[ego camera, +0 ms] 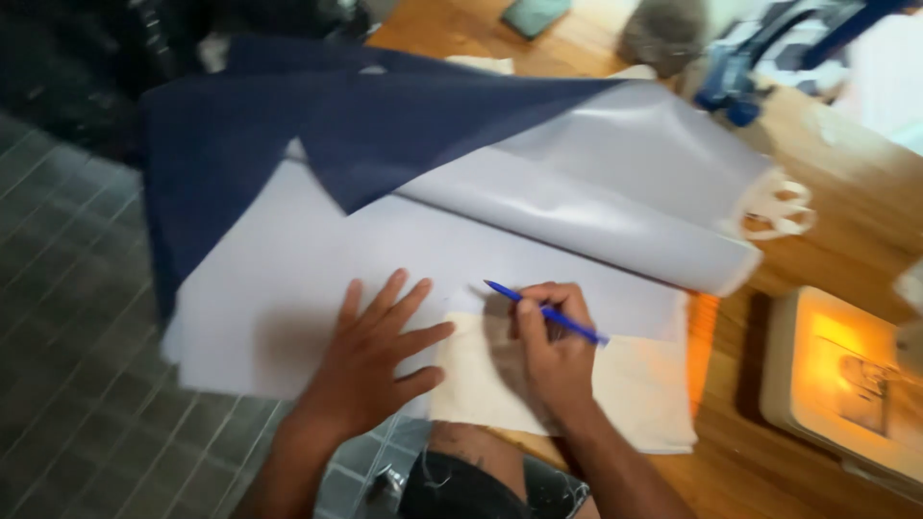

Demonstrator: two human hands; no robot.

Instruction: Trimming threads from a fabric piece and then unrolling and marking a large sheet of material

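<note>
We have a blue pen (546, 312) in our right hand (550, 358), pinched near the middle of its barrel, tip pointing up and to the left and resting at the edge where a cream fabric piece (639, 389) meets the large pale sheet (317, 259). The pen looks light and rigid, easy to steer from a grip close to the tip. The fabric beneath and to the right of that hand looks soft and thin; we judge it would wrinkle or creep if not pressed flat, so it is best held down with a flat palm, not pinched. Our right hand is curled closed around the pen, its heel resting on the fabric.

Our left hand (370, 360) lies just to the left, fingers spread wide and flat, grasping nothing, pressing the pale sheet beside the fabric's left edge.

Beyond both hands the sheet curls back in a glossy roll, and a dark navy cloth (240, 135) is folded over it farther away. White scissors (779, 210) lie past the roll, far to the right. To the right of our right hand, on the wooden worktop (846, 192), stands a cream sewing machine (846, 384) with a warm lamp lit.
</note>
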